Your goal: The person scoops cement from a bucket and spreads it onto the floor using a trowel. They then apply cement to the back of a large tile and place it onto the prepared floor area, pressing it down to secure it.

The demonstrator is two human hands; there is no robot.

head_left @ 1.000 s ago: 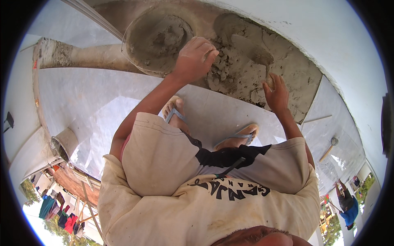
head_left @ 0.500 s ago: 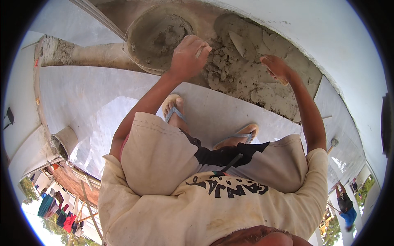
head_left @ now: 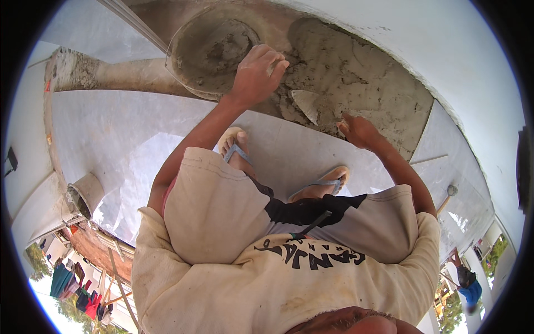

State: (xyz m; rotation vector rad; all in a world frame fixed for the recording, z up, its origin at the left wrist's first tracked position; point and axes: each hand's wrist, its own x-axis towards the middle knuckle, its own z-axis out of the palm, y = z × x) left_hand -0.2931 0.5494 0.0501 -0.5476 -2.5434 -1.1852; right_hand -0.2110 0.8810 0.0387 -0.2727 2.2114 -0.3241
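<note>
gripping pan rim [head_left: 183, 83], right hand [head_left: 356, 129] troweling mortar [head_left: 356, 78].

Counted by kind:
- Hands: two. Left hand [head_left: 257, 72] on pan rim; right hand [head_left: 356, 131] on trowel handle.
- Trowels: one, trowel [head_left: 307, 104], blade lying in mortar.
- Round mortar pans: one, pan [head_left: 192, 39].
- Wet mortar beds: one, mortar bed [head_left: 361, 72], along wall.
- Buckets: one, bucket [head_left: 84, 195], at floor edge.
- Flip-flops: two, left flip-flop [head_left: 235, 149], right flip-flop [head_left: 324, 182], both on tiled floor.
- Long-handled tools: one, mallet [head_left: 446, 197], lying on floor.
</note>
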